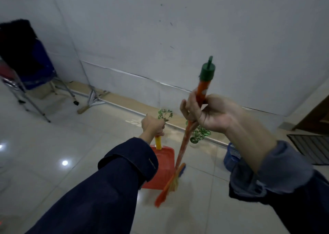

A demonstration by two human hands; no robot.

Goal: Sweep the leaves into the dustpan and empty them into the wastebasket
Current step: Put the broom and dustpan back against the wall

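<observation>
My left hand [153, 126] grips the yellow handle of a red dustpan [164, 164], whose pan hangs low over the tiled floor. My right hand [210, 113] is closed around the orange broom [183, 148] near its green top cap; the broom's bristle head lies blurred beside the pan's right edge. Green leaves [165, 114] lie on the floor by the wall past my left hand, and another leaf cluster [200, 133] lies right of the broom stick. A blue wastebasket [231, 156] stands at the right, partly hidden behind my right forearm.
A white wall with a wooden skirting [124, 100] runs across the back. A folding chair [26, 70] with dark clothes stands at the left. A dark floor grille [309, 148] and a door frame lie at the far right. Glossy tiles cover the floor.
</observation>
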